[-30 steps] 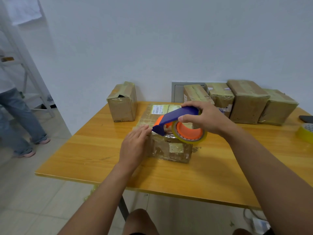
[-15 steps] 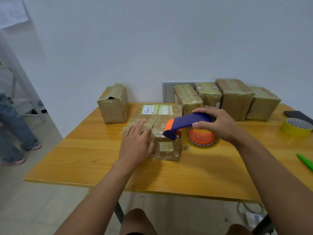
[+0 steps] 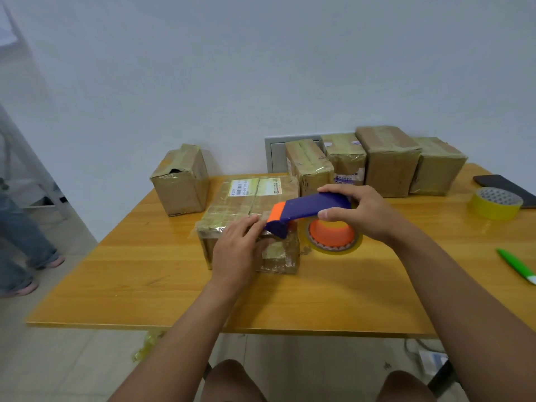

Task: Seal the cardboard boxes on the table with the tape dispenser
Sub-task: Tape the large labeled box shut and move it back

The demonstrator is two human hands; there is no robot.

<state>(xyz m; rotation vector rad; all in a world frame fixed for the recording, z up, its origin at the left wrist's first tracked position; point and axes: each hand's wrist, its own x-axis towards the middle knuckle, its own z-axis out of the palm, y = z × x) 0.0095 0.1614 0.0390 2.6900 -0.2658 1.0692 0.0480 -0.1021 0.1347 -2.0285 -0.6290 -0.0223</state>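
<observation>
Box (image 3: pixel 249 210) near table (image 3: pixel 145 274) centre, flat, label end away from the person. Left hand (image 3: pixel 236 250) laid over near top edge, fingers fairly straight, pressing down on tape, not curled round anything. Right hand (image 3: pixel 356 211) wrapped round blue handle of tape dispenser (image 3: pixel 307 211); thumb on near side, fingers over top; orange nose at box's near right corner, roll w/ orange hub hanging just right of box, low over table.

Prob. light, stiff cardboard, shiny w/ old tape layers, so slippery under palm; could slide when tape gets pulled, hence flat press from above. Dispenser: hard plastic, light; best held by handle as now. Cutter teeth likely sharp, keep left fingers clear.

Hidden: cutter blade and tape tail, behind nose and left fingers; can't tell if tape already cut. Box's near face half covered by left hand. Label text too small to read. Other boxes: one (image 3: pixel 181 181) far left, torn-looking top; four in a row (image 3: pixel 388 161) at wall, seal state unclear.
</observation>
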